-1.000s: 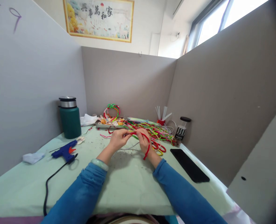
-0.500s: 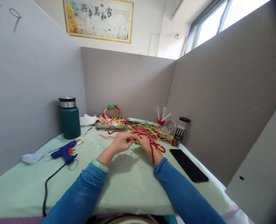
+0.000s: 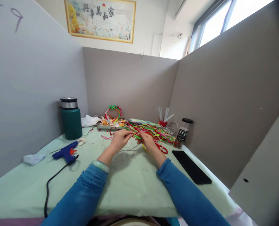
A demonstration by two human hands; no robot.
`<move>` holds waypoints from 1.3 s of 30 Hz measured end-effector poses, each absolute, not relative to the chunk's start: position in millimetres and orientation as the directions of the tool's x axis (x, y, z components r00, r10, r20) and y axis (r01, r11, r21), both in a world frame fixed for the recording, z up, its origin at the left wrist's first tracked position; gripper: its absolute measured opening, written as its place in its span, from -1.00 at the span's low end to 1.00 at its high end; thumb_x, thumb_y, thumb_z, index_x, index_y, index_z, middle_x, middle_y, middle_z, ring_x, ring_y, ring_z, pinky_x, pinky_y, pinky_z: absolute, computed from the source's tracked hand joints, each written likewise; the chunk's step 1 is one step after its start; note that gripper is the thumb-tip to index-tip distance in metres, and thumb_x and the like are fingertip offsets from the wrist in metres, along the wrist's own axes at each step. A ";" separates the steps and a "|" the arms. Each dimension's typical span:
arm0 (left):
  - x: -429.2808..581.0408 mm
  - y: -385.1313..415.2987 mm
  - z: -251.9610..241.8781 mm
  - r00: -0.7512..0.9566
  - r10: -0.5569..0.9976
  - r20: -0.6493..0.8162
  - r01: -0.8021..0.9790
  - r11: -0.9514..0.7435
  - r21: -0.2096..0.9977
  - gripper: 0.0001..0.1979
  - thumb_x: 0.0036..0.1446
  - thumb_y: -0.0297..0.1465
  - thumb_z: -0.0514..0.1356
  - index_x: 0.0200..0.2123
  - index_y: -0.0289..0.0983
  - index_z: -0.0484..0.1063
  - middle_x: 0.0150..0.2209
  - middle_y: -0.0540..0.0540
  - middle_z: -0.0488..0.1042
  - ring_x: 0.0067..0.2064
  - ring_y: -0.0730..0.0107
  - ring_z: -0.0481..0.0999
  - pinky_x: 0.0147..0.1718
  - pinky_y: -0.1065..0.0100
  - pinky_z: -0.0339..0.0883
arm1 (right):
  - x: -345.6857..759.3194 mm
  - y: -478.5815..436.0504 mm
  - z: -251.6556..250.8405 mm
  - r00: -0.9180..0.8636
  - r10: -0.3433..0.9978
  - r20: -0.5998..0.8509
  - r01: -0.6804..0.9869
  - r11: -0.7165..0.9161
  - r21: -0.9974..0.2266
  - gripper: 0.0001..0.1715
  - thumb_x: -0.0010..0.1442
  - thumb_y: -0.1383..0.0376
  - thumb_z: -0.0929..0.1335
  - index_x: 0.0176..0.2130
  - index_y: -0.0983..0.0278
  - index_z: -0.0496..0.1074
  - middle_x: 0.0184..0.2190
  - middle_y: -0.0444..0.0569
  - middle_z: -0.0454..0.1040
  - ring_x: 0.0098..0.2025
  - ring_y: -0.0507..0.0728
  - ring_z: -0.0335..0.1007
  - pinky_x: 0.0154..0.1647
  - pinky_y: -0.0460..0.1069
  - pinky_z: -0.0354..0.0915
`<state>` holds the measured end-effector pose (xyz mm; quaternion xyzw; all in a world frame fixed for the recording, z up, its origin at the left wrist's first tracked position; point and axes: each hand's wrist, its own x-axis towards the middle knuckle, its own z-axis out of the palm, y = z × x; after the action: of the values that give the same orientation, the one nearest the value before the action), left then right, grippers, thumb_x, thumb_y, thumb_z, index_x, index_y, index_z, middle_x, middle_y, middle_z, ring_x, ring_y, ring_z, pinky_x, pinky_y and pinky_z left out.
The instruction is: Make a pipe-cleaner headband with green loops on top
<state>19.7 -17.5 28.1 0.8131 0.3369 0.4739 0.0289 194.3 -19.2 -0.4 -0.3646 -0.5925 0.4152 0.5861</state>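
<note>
My left hand is raised above the table, thumb and fingertips pinched together at one end of a short green pipe cleaner. At its other side my right hand also has closed fingers on the green piece. A thin white strand curves below the hands. Just beyond them lies a tangled heap of red, green and pink pipe cleaners. A red loop from the heap shows beside my right hand. Part of the green piece is covered by my fingers.
To the left are a blue glue gun with a black cable, a green bottle and a white cloth. A metal tray and a colourful ring stand behind. On the right are a black phone-like slab and a jar.
My hands have moved slightly apart, showing more of the green pipe cleaner. The red strand that hung over my right wrist is gone from there. The thin white strand below now shows.
</note>
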 end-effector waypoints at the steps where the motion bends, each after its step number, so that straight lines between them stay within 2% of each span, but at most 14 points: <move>1: 19.4 -17.3 28.4 0.317 0.585 0.747 0.525 -0.764 0.375 -0.83 0.08 -0.35 0.16 -0.32 -0.25 0.54 -0.41 -0.08 0.52 -0.39 0.45 0.44 -0.38 0.45 0.22 | 194.3 -19.4 0.2 -0.046 0.917 0.396 -0.062 0.393 -0.918 -0.42 0.09 -0.10 0.24 -0.34 0.35 0.46 -0.43 0.04 0.47 -0.51 0.04 0.30 -0.44 -0.04 0.27; 5: 18.1 -15.7 29.0 0.263 0.656 0.707 0.582 -0.692 0.426 -0.82 0.08 -0.32 0.15 -0.39 -0.28 0.51 -0.43 -0.07 0.52 -0.41 0.44 0.42 -0.42 0.45 0.18 | 195.5 -19.3 0.9 0.018 0.882 0.472 0.059 0.470 -0.881 -0.48 0.09 -0.06 0.26 -0.35 0.33 0.47 -0.38 0.01 0.47 -0.38 0.08 0.34 -0.37 -0.05 0.26; 11: 15.0 -14.3 30.2 0.125 0.721 0.681 0.640 -0.583 0.500 -0.79 0.08 -0.28 0.12 -0.44 -0.27 0.47 -0.48 -0.03 0.50 -0.47 0.45 0.39 -0.48 0.45 0.12 | 197.9 -11.6 -7.6 0.106 0.817 0.567 0.300 0.517 -0.802 -0.53 0.14 -0.01 0.22 -0.37 0.31 0.44 -0.45 -0.06 0.43 -0.38 0.08 0.29 -0.37 -0.05 0.20; 14: 14.7 -16.4 31.1 0.087 0.683 0.725 0.647 -0.592 0.480 -0.79 0.09 -0.27 0.11 -0.44 -0.27 0.45 -0.47 -0.04 0.49 -0.45 0.44 0.39 -0.44 0.44 0.15 | 196.5 -17.4 -5.7 0.144 0.720 0.679 0.424 0.575 -0.700 -0.60 0.19 0.06 0.21 -0.37 0.30 0.44 -0.39 -0.03 0.44 -0.31 0.10 0.30 -0.27 -0.03 0.20; 17: 15.8 -19.0 30.5 0.092 0.614 0.784 0.657 -0.629 0.416 -0.80 0.11 -0.29 0.10 -0.43 -0.27 0.43 -0.44 -0.05 0.48 -0.40 0.43 0.40 -0.40 0.43 0.17 | 192.1 -29.2 0.2 0.105 0.630 0.769 0.500 0.635 -0.589 -0.65 0.22 0.14 0.21 -0.40 0.28 0.44 -0.38 -0.01 0.44 -0.30 0.10 0.30 -0.23 -0.02 0.20; 21: 18.7 -18.8 26.0 0.142 0.611 0.779 0.653 -0.649 0.390 -0.79 0.11 -0.30 0.09 -0.43 -0.27 0.44 -0.44 -0.06 0.49 -0.40 0.43 0.40 -0.39 0.43 0.18 | 181.5 -38.9 0.5 -0.079 0.661 0.746 0.479 0.682 -0.553 -0.71 0.19 0.17 0.24 -0.33 0.27 0.46 -0.39 -0.03 0.45 -0.35 0.08 0.31 -0.29 -0.04 0.21; 23: 19.6 -17.1 23.8 0.157 0.663 0.732 0.644 -0.631 0.434 -0.79 0.10 -0.29 0.10 -0.43 -0.27 0.45 -0.46 -0.05 0.49 -0.44 0.44 0.39 -0.43 0.44 0.17 | 175.8 -39.4 -3.8 -0.179 0.699 0.692 0.477 0.677 -0.561 -0.76 0.16 0.19 0.27 -0.31 0.27 0.46 -0.42 -0.07 0.44 -0.41 0.05 0.29 -0.36 -0.06 0.20; 25: 19.6 -15.7 23.3 0.160 0.719 0.676 0.628 -0.603 0.493 -0.78 0.07 -0.27 0.11 -0.42 -0.27 0.47 -0.49 -0.03 0.49 -0.47 0.46 0.38 -0.47 0.45 0.15 | 171.4 -38.7 -8.6 -0.241 0.726 0.644 0.487 0.664 -0.567 -0.79 0.13 0.19 0.29 -0.38 0.27 0.44 -0.51 -0.12 0.40 -0.48 0.03 0.24 -0.44 -0.09 0.16; 28: 18.7 -15.7 26.2 0.183 0.753 0.632 0.580 -0.602 0.549 -0.76 0.06 -0.26 0.11 -0.41 -0.27 0.49 -0.49 -0.01 0.49 -0.48 0.48 0.36 -0.50 0.47 0.14 | 168.5 -37.8 -12.7 -0.262 0.748 0.610 0.467 0.651 -0.598 -0.77 0.14 0.20 0.27 -0.45 0.27 0.40 -0.57 -0.15 0.36 -0.52 0.01 0.20 -0.48 -0.10 0.11; 32: 17.6 -17.4 30.5 0.243 0.742 0.624 0.518 -0.644 0.564 -0.74 0.07 -0.30 0.06 -0.40 -0.29 0.50 -0.49 -0.01 0.49 -0.47 0.48 0.35 -0.51 0.48 0.14 | 170.2 -38.4 -12.1 -0.219 0.751 0.623 0.455 0.644 -0.615 -0.73 0.15 0.20 0.26 -0.50 0.27 0.37 -0.58 -0.16 0.35 -0.52 0.01 0.20 -0.49 -0.10 0.11; 39: 15.6 -16.2 29.5 0.262 0.729 0.632 0.575 -0.644 0.505 -0.73 0.09 -0.32 0.04 -0.46 -0.28 0.50 -0.52 -0.01 0.47 -0.47 0.47 0.35 -0.51 0.47 0.13 | 171.2 -43.8 -5.4 -0.250 0.688 0.681 0.457 0.704 -0.543 -0.67 0.19 0.20 0.24 -0.53 0.27 0.36 -0.53 -0.11 0.36 -0.43 0.04 0.25 -0.39 -0.08 0.16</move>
<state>15.6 -16.2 29.5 0.7896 0.4128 0.4457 0.0867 171.2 -43.8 -5.4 -0.3662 -0.7819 0.1176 0.4906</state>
